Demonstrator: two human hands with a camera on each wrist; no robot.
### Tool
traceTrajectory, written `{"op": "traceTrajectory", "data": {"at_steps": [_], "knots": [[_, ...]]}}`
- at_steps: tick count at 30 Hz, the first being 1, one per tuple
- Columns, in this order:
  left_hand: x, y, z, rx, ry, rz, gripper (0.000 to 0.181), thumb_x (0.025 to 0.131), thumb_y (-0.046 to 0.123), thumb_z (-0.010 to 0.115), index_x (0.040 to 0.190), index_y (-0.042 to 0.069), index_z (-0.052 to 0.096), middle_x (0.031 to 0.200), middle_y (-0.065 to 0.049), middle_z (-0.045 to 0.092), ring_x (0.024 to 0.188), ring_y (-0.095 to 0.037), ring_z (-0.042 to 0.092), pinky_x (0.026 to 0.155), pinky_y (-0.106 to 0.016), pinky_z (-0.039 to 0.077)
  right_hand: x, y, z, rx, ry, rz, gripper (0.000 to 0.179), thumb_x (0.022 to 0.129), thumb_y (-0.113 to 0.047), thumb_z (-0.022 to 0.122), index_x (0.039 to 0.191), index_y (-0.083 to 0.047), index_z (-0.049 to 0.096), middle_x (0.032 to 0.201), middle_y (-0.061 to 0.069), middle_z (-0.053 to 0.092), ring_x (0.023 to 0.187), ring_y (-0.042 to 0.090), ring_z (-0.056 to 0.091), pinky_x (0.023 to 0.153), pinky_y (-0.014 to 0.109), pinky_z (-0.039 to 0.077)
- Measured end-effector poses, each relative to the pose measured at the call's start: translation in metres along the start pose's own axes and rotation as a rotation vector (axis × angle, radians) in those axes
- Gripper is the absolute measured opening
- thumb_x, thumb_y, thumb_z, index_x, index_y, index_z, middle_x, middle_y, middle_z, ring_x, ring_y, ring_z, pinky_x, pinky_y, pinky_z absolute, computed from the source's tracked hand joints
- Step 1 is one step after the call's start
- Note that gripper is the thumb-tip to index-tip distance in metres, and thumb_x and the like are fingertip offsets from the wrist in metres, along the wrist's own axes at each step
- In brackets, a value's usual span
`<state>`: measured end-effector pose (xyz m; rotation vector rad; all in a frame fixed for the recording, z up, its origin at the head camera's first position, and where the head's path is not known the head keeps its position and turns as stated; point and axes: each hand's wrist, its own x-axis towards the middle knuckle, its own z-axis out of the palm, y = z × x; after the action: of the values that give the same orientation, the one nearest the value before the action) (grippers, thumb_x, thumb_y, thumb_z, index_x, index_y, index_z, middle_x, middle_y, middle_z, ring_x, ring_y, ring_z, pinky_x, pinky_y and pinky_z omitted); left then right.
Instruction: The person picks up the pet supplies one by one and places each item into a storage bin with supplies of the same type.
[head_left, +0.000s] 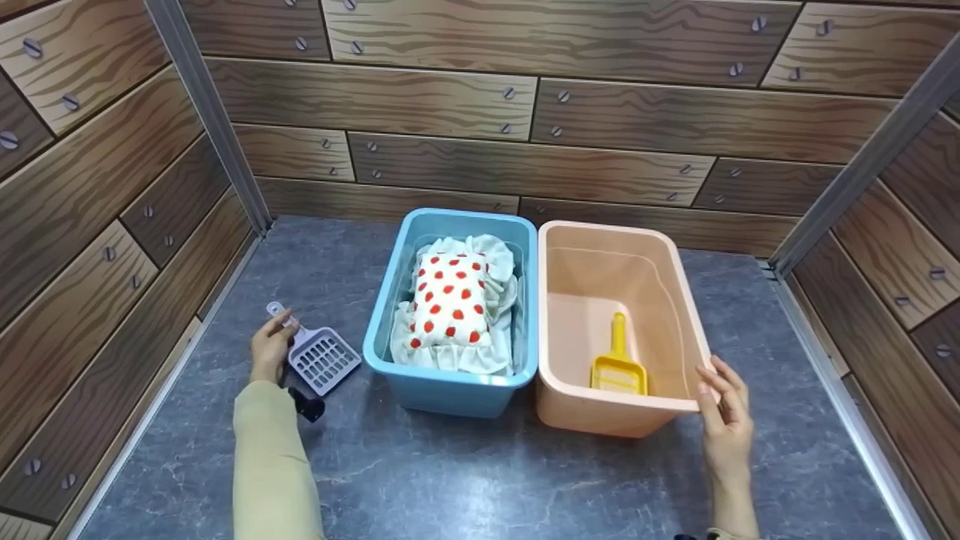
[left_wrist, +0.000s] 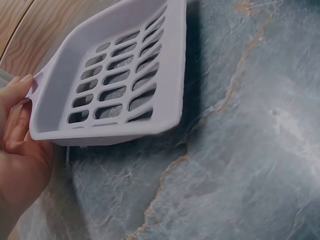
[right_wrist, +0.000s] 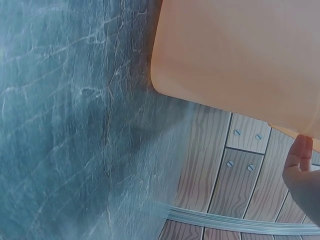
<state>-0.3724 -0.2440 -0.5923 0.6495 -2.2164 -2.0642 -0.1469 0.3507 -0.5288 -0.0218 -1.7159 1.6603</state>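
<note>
My left hand (head_left: 271, 349) pinches the handle of a pale lilac slotted litter scoop (head_left: 324, 360). In the left wrist view the scoop (left_wrist: 115, 75) is tilted just over the floor, its handle between thumb and fingers. At the right, my right hand (head_left: 727, 420) holds the near right corner of the rim of a peach plastic bin (head_left: 615, 420). In the right wrist view its fingertips (right_wrist: 302, 147) meet the bin's lip. Inside this bin lies a yellow scoop (head_left: 619, 367), handle pointing away.
A blue bin (head_left: 450, 394) stands against the peach bin's left side. It holds a white strawberry-print cushion (head_left: 450, 300) on pale ruffled cloth (head_left: 491, 251). Wood-patterned walls (head_left: 450, 105) surround the dark marbled floor (head_left: 465, 480).
</note>
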Motion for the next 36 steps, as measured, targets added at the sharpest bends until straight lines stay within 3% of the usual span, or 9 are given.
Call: {"op": "traceTrajectory", "data": {"at_steps": [3, 5, 9, 13, 20, 27, 36], "knots": [[-0.002, -0.002, -0.001, -0.032, 0.025, -0.013, 0.047, 0.099, 0.011, 0.056, 0.146, 0.01, 0.047, 0.126, -0.01, 0.046, 0.088, -0.003, 0.051, 0.069, -0.013, 0.044, 0.0, 0.0, 0.0, 0.0, -0.003, -0.008, 0.024, 0.092, 0.013, 0.052, 0.114, 0.017, 0.061, 0.131, 0.001, 0.053, 0.128, 0.015, 0.042, 0.11, 0.018, 0.028], [-0.003, -0.004, -0.002, -0.069, 0.033, -0.034, 0.048, 0.1, 0.011, 0.055, 0.147, 0.011, 0.046, 0.134, -0.012, 0.045, 0.099, -0.008, 0.055, 0.068, -0.012, 0.047, 0.001, 0.001, 0.0, 0.005, -0.004, -0.014, 0.024, 0.092, 0.013, 0.052, 0.114, 0.017, 0.062, 0.131, 0.001, 0.054, 0.128, 0.015, 0.042, 0.11, 0.018, 0.028], [-0.006, -0.005, -0.005, -0.152, 0.024, -0.062, 0.05, 0.101, 0.008, 0.051, 0.15, 0.011, 0.04, 0.157, -0.015, 0.027, 0.131, -0.024, 0.045, 0.083, -0.017, 0.051, 0.001, 0.001, 0.001, 0.009, -0.002, -0.022, 0.024, 0.092, 0.013, 0.052, 0.114, 0.017, 0.062, 0.131, 0.001, 0.054, 0.128, 0.015, 0.042, 0.109, 0.018, 0.028], [-0.007, -0.007, -0.008, -0.202, 0.032, -0.062, 0.05, 0.101, 0.007, 0.049, 0.15, 0.008, 0.039, 0.159, -0.015, 0.022, 0.137, -0.027, 0.038, 0.094, -0.023, 0.048, 0.002, 0.0, 0.001, 0.006, 0.006, -0.018, 0.024, 0.093, 0.012, 0.052, 0.114, 0.016, 0.062, 0.131, 0.0, 0.054, 0.129, 0.015, 0.042, 0.11, 0.018, 0.028], [-0.012, -0.013, -0.015, -0.228, 0.07, -0.069, 0.05, 0.101, 0.009, 0.05, 0.15, 0.008, 0.039, 0.157, -0.014, 0.028, 0.131, -0.023, 0.044, 0.092, -0.02, 0.049, 0.0, 0.0, 0.001, -0.005, 0.008, 0.0, 0.024, 0.093, 0.012, 0.052, 0.114, 0.016, 0.062, 0.131, 0.0, 0.054, 0.128, 0.014, 0.042, 0.109, 0.018, 0.028], [-0.017, -0.008, -0.018, -0.256, 0.078, -0.054, 0.051, 0.101, 0.009, 0.05, 0.15, 0.007, 0.038, 0.157, -0.014, 0.027, 0.124, -0.019, 0.05, 0.093, -0.021, 0.049, 0.0, 0.0, 0.0, -0.008, 0.011, -0.004, 0.023, 0.093, 0.011, 0.052, 0.114, 0.016, 0.062, 0.131, 0.0, 0.054, 0.129, 0.014, 0.042, 0.11, 0.018, 0.027], [-0.017, 0.005, -0.024, -0.311, 0.102, -0.064, 0.051, 0.1, 0.006, 0.051, 0.149, 0.007, 0.04, 0.159, -0.011, 0.026, 0.085, 0.002, 0.058, 0.077, -0.014, 0.052, -0.001, 0.002, 0.001, -0.025, 0.014, -0.013, 0.023, 0.093, 0.012, 0.051, 0.114, 0.016, 0.062, 0.131, -0.002, 0.054, 0.128, 0.013, 0.042, 0.11, 0.018, 0.027]]}}
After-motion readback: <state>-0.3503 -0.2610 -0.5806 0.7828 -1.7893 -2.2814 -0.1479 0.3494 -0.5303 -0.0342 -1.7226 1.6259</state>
